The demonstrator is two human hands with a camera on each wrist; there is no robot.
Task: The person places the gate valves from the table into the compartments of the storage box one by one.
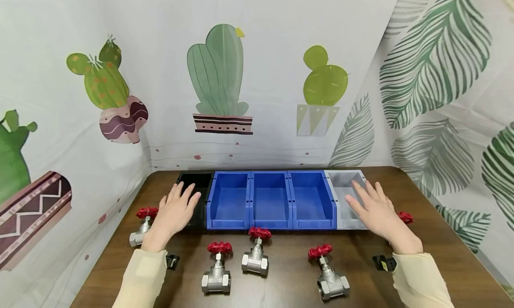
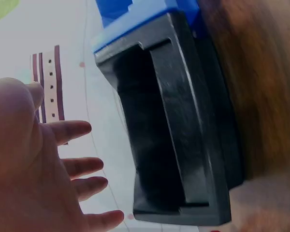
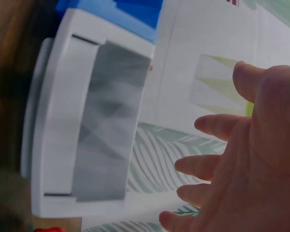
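Observation:
My left hand point(image 1: 175, 211), palm down with fingers spread, hovers over the black bin point(image 1: 196, 212) at the row's left end. In the left wrist view that bin point(image 2: 203, 145) stands beyond the extended fingers, which hold nothing. At the other end, my right hand point(image 1: 375, 210) is spread above the grey bin point(image 1: 344, 183), also holding nothing. The right wrist view has the grey bin point(image 3: 58, 121) to the left of the fingertips. A red-handled valve point(image 1: 141, 230) lies beside my left wrist. Another valve point(image 1: 405, 217) is mostly hidden behind my right hand.
Between the end bins stand a left blue bin point(image 1: 229, 214), a middle blue bin point(image 1: 271, 214) and a right blue bin point(image 1: 313, 214). Nearer me on the wooden table point(image 1: 289, 285) are three more valves point(image 1: 216, 276), point(image 1: 255, 259), point(image 1: 332, 281). A printed cloth point(image 1: 277, 76) hangs behind.

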